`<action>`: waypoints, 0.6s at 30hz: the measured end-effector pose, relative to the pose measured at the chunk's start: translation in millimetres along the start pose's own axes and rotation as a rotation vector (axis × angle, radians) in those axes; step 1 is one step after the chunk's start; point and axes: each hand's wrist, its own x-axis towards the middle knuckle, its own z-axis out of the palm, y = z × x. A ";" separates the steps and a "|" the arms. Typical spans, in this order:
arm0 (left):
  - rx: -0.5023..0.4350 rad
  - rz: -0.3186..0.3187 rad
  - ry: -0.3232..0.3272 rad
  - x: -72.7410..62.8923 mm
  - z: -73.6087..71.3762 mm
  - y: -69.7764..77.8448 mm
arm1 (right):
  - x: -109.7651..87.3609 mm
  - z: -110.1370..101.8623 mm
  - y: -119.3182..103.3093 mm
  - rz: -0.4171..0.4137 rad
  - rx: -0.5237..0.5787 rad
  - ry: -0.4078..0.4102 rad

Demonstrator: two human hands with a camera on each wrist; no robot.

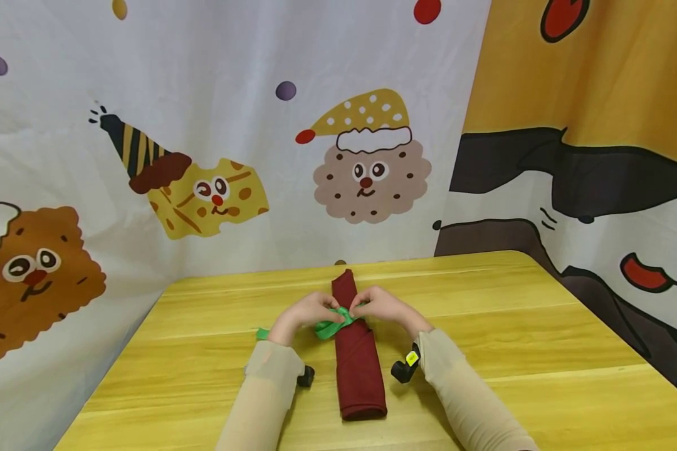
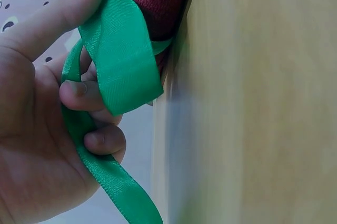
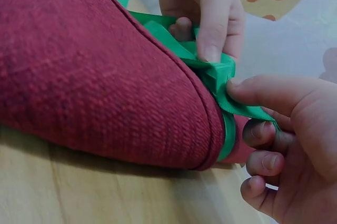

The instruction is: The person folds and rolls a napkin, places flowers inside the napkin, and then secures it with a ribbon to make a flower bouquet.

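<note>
A folded dark red cloth (image 1: 361,376) lies lengthwise on the table, with a green ribbon (image 1: 330,328) passing round its upper part. My left hand (image 1: 311,311) pinches a loop of the ribbon at the left of the cloth; in the left wrist view the ribbon's tail also runs down between the curled fingers. From the other side my right hand (image 1: 385,307) pinches the ribbon between thumb and fingers. Both sets of fingertips nearly meet over the cloth, where the right wrist view shows the ribbon bunched (image 3: 218,76).
The wooden table (image 1: 203,363) carries the cloth near its middle. A loose ribbon end (image 1: 262,334) sticks out left of the left wrist. Behind the table hangs a printed curtain (image 1: 231,75). Black wrist cameras (image 1: 405,371) sit close beside the cloth.
</note>
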 end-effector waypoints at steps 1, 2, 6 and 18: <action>0.002 0.001 0.000 -0.2 -0.1 0.2 | 0.0 -0.3 0.9 0.009 -0.004 0.005; 0.004 0.001 0.000 -0.2 -0.1 0.2 | 0.0 -0.7 1.9 0.019 -0.009 0.011; -0.001 0.000 0.001 -0.1 0.0 0.3 | 0.1 -2.2 5.2 0.040 -0.023 0.028; -0.006 0.035 -0.032 -3.5 -1.4 3.0 | 2.5 3.7 -3.0 -0.016 -0.034 0.006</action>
